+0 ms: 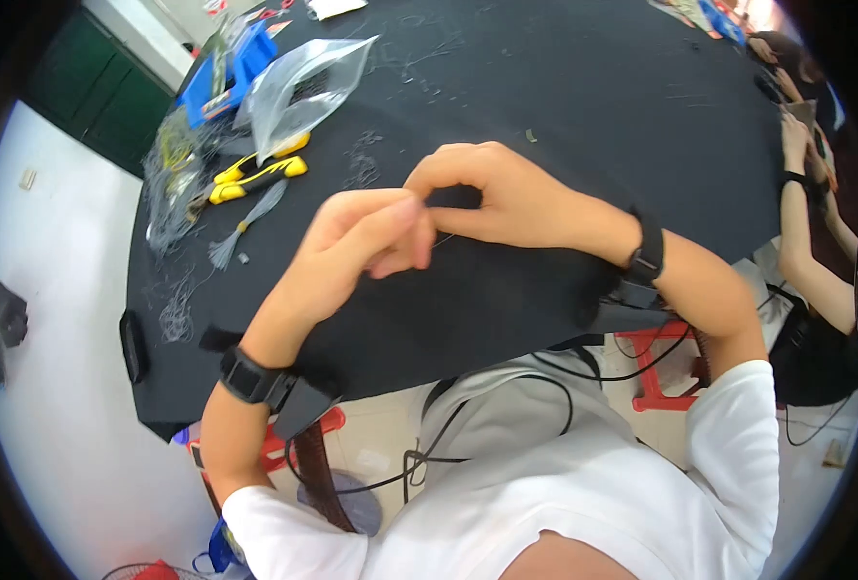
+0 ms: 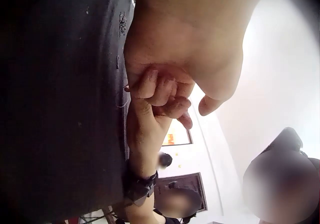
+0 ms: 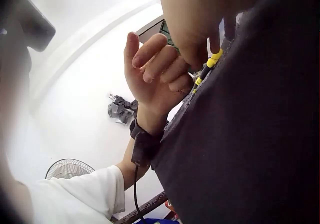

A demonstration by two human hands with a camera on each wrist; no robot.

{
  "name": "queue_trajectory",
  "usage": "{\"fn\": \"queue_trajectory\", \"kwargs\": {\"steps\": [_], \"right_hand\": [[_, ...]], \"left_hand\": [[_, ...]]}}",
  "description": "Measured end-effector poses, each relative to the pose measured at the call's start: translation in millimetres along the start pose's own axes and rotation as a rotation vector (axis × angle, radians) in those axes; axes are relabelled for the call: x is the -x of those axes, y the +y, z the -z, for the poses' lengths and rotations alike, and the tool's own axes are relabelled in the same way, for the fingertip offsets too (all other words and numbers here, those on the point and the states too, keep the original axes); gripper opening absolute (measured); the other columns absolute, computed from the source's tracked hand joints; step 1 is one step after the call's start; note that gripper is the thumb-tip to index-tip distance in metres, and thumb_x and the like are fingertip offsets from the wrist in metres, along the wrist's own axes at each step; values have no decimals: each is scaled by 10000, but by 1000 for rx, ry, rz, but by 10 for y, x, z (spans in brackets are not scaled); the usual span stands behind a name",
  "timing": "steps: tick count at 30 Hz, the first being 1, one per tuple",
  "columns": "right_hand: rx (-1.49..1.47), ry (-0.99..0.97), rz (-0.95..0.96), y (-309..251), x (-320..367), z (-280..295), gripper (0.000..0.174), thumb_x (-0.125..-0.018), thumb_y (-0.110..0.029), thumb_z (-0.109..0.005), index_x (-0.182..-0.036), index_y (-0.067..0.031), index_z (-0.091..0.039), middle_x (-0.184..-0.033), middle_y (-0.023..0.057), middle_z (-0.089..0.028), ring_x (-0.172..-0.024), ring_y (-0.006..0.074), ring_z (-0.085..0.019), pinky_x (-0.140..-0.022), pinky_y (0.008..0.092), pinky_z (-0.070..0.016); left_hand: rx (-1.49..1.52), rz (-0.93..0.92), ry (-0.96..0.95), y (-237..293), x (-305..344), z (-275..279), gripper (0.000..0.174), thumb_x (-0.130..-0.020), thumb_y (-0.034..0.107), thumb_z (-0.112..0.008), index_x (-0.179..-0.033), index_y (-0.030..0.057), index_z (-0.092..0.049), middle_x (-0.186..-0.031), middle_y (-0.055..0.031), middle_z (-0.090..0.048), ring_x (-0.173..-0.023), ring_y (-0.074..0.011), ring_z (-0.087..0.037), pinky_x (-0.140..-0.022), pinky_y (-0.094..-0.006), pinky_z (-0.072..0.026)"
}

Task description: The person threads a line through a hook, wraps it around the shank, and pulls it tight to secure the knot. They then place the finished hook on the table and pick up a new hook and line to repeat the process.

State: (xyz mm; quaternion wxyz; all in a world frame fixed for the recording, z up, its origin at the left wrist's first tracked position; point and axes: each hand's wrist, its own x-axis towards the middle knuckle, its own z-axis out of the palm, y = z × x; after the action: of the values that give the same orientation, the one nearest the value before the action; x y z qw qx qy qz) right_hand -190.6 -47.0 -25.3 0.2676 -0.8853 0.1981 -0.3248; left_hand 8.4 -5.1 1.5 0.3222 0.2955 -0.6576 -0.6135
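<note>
My left hand (image 1: pixel 356 237) and right hand (image 1: pixel 516 198) meet over the near part of the table, fingertips together. The left fingers are curled in toward the palm, with the thumb lying over them in the head view. From the right, my index finger and thumb reach in and pinch at the left fingers, an oval gap between them. A thin pale strand (image 2: pixel 121 105) sticks out beside the hands in the left wrist view. Most of it is hidden by the fingers.
Left on the black table (image 1: pixel 583 97) lie yellow-and-black pliers (image 1: pixel 260 179), a tied bundle of strands (image 1: pixel 245 227), loose strands (image 1: pixel 179 311), a clear plastic bag (image 1: pixel 303 87) and a blue bin (image 1: pixel 240 72). Another person's arms (image 1: pixel 794 203) are at the right edge.
</note>
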Motion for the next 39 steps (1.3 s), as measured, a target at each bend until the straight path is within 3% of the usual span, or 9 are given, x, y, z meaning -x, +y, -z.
{"fn": "queue_trajectory", "kwargs": {"steps": [4, 5, 11, 15, 20, 26, 32, 33, 39], "right_hand": [[-22, 85, -84, -46, -22, 136, 131, -790, -95, -632, -898, -22, -643, -851, 85, -667, -802, 216, -628, -743, 318, -468], [-27, 141, -69, 16, -31, 137, 114, -801, -107, -630, -886, -39, -664, -810, 59, -676, -756, 179, -635, -726, 309, -467], [1, 100, -192, 47, -31, 187, 122, -826, -97, -612, -916, -38, -670, -827, 41, -675, -756, 115, -622, -712, 257, -476], [-334, 117, -389, 116, -26, 156, 140, -857, -104, -594, -930, 0, -652, -859, 63, -662, -743, 105, -610, -701, 237, -489], [-558, 121, -480, 110, -25, 160, 140, -866, -101, -580, -931, 12, -631, -889, 80, -648, -739, 106, -609, -694, 226, -489], [-554, 127, -506, 62, -35, 186, 184, -851, -77, -587, -1019, -2, -583, -883, 83, -638, -752, 111, -612, -697, 219, -478], [-568, 170, -455, 39, -27, 150, 260, -832, -53, -608, -1076, 12, -548, -954, 103, -609, -814, 138, -630, -741, 239, -492], [-581, 175, -456, 47, -21, 152, 263, -832, -52, -610, -1078, 15, -546, -961, 107, -605, -825, 143, -632, -753, 244, -494], [-628, 200, -440, 90, -4, 139, 282, -832, -49, -614, -1094, 29, -542, -976, 117, -602, -888, 175, -638, -796, 254, -496]], "left_hand": [[-85, -55, 235, -41, -22, 105, 249, -931, 223, -507, -729, 77, -516, -604, 85, -378, -508, 8, -278, -444, -183, -187], [-119, -56, 279, -60, -34, 176, 202, -925, 204, -525, -758, 91, -513, -587, 101, -346, -487, 13, -257, -433, -188, -167], [-240, 26, 409, -78, -68, 315, 151, -912, 202, -540, -841, 68, -545, -531, 129, -344, -460, 28, -235, -435, -186, -134], [-339, -1, 407, -71, -71, 329, 157, -906, 184, -540, -843, 45, -578, -531, 119, -379, -472, 30, -264, -447, -181, -159], [-398, -41, 369, -144, -99, 393, 183, -898, 180, -543, -837, 16, -600, -513, 105, -370, -474, 10, -295, -450, -195, -205], [-722, 229, 329, -36, -14, 482, 166, -863, 179, -587, -877, 14, -606, -474, 35, -387, -446, -35, -369, -463, -220, -291], [-1095, -111, 387, -137, -36, 486, 181, -750, 147, -691, -915, 96, -636, -579, 6, -518, -526, -106, -490, -518, -246, -391], [-1132, -56, 358, -171, -38, 519, 164, -744, 160, -696, -893, 109, -649, -653, 15, -554, -585, -110, -517, -541, -258, -414], [-1173, -143, 354, -184, -58, 544, 99, -735, 143, -692, -808, 89, -653, -689, -2, -577, -598, -127, -538, -573, -276, -436]]}}
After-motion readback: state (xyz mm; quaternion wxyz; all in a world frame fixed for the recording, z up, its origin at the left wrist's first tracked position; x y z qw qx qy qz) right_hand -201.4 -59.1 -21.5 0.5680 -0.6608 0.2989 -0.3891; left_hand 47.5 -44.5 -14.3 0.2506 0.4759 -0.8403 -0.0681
